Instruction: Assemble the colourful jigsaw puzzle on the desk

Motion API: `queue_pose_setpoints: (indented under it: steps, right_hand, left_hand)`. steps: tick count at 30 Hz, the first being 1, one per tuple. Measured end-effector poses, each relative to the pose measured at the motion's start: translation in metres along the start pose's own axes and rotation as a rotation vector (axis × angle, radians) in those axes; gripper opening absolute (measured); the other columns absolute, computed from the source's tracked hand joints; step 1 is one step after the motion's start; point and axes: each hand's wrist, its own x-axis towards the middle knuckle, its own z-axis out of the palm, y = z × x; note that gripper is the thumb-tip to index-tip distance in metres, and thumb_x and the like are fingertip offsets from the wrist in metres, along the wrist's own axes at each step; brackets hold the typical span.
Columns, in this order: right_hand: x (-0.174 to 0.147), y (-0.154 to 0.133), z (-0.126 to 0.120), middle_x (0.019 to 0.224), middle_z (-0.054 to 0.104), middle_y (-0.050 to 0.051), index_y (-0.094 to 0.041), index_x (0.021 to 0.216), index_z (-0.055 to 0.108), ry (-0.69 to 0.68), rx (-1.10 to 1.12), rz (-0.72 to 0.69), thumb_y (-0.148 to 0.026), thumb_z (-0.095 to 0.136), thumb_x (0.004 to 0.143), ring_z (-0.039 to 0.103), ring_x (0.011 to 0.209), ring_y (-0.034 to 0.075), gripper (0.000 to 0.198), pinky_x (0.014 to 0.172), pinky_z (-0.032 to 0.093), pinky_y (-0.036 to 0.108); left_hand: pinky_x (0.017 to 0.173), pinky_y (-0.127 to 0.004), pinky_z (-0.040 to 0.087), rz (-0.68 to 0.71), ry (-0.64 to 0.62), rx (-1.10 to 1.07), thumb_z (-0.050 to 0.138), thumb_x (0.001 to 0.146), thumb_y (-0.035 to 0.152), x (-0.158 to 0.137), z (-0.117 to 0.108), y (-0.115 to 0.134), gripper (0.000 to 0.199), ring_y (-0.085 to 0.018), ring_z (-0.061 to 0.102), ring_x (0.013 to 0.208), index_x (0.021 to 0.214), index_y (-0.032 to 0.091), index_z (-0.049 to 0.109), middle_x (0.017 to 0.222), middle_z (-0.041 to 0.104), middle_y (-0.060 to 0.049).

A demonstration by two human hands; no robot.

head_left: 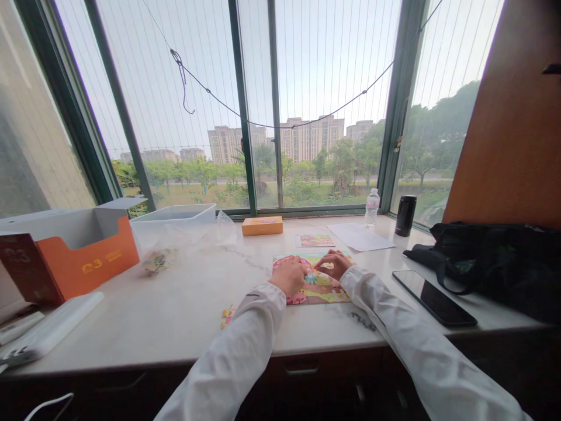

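A colourful jigsaw puzzle (322, 290) in pink, yellow and brown lies flat on the white countertop in front of me. My left hand (290, 275) rests over its left part, fingers curled together and pointing right, so what is under the fingertips is hidden. Just to the right, my right hand (333, 265) is above the puzzle's upper part with thumb and forefinger brought together in a pinch; anything between them is too small to make out. Some loose puzzle pieces (227, 316) lie left of the puzzle, partly behind my left sleeve.
Behind the puzzle are a picture card (314, 240), a paper sheet (362, 237) and an orange box (262, 225). A water bottle (371, 207), black cylinder (405, 215), phone (433, 297) and black bag (495, 269) stand right. An open carton (96, 257) and plastic bin (175, 214) sit left.
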Motion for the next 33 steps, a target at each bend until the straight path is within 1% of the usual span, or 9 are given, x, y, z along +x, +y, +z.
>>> queue_pose_setpoints:
  steps: [3,8,12,15,19,22,26,30,33]
  right_hand:
    - [0.000,0.004,0.006,0.083,0.072,0.003,-0.032,0.086,0.080,-0.062,0.000,-0.030,-0.043,0.071,0.083,0.063,0.081,0.019,0.015,0.081,0.041,0.035]
    - [0.000,0.006,0.002,0.082,0.071,0.003,-0.029,0.084,0.080,-0.018,-0.011,0.018,-0.042,0.068,0.085,0.065,0.080,0.017,0.017,0.080,0.039,0.034]
    - [-0.002,0.006,-0.005,0.084,0.072,0.003,-0.028,0.086,0.079,-0.011,-0.023,0.037,-0.039,0.067,0.086,0.066,0.082,0.018,0.016,0.082,0.038,0.034]
    - [-0.002,0.006,-0.009,0.083,0.072,0.003,-0.027,0.086,0.078,0.035,-0.029,0.047,-0.041,0.063,0.088,0.067,0.081,0.017,0.021,0.081,0.038,0.034]
    - [-0.002,-0.005,-0.016,0.082,0.072,0.002,-0.026,0.084,0.076,0.086,-0.019,0.036,-0.045,0.059,0.090,0.067,0.080,0.017,0.026,0.080,0.036,0.033]
    - [-0.003,-0.034,-0.018,0.080,0.072,0.002,-0.026,0.084,0.076,0.089,-0.005,0.008,-0.043,0.062,0.090,0.066,0.078,0.017,0.023,0.081,0.033,0.034]
    - [-0.001,-0.101,-0.010,0.084,0.073,0.001,-0.028,0.085,0.075,-0.022,0.062,-0.120,-0.041,0.064,0.089,0.064,0.083,0.016,0.018,0.083,0.029,0.035]
    - [0.007,-0.174,0.016,0.088,0.074,0.000,-0.030,0.090,0.075,-0.141,0.173,-0.183,-0.047,0.070,0.083,0.064,0.088,0.018,0.019,0.086,0.029,0.036]
    - [0.018,-0.210,0.042,0.095,0.074,0.001,-0.031,0.101,0.074,-0.217,0.224,-0.183,-0.051,0.074,0.078,0.065,0.088,0.019,0.031,0.090,0.033,0.038]
  left_hand:
    - [0.097,-0.047,0.043,-0.019,0.013,0.045,0.046,0.090,0.027,0.001,-0.002,0.000,0.033,-0.029,0.053,0.114,0.105,0.031,0.075,0.115,0.062,-0.010]
    - [0.095,-0.047,0.045,-0.057,-0.034,0.071,0.047,0.090,0.030,0.003,-0.011,0.007,0.032,-0.030,0.055,0.112,0.104,0.029,0.076,0.114,0.063,-0.012]
    - [0.094,-0.044,0.047,-0.063,-0.033,0.074,0.050,0.087,0.025,-0.008,-0.028,0.003,0.039,-0.028,0.055,0.113,0.121,0.034,0.067,0.125,0.063,-0.007]
    - [0.097,-0.040,0.047,-0.101,0.069,0.012,0.047,0.089,0.022,-0.034,-0.047,-0.013,0.045,-0.025,0.056,0.114,0.131,0.031,0.061,0.124,0.065,-0.005]
    - [0.102,-0.038,0.045,-0.142,0.227,-0.141,0.052,0.092,0.040,-0.097,-0.070,-0.053,0.037,-0.024,0.058,0.116,0.124,0.027,0.066,0.122,0.069,-0.003]
    - [0.101,-0.034,0.046,-0.164,0.262,-0.242,0.059,0.087,0.050,-0.155,-0.079,-0.084,0.042,-0.022,0.060,0.115,0.121,0.026,0.067,0.121,0.069,-0.003]
    - [0.100,-0.033,0.046,-0.259,0.205,-0.297,0.071,0.077,0.055,-0.214,-0.073,-0.105,0.049,-0.023,0.062,0.113,0.117,0.027,0.070,0.119,0.070,-0.003]
    - [0.102,-0.033,0.045,-0.297,0.150,-0.339,0.078,0.070,0.051,-0.234,-0.061,-0.104,0.052,-0.024,0.063,0.112,0.116,0.027,0.071,0.119,0.070,-0.003]
    - [0.102,-0.033,0.045,-0.294,0.150,-0.353,0.079,0.070,0.046,-0.233,-0.057,-0.099,0.051,-0.024,0.063,0.111,0.117,0.028,0.071,0.115,0.072,-0.002]
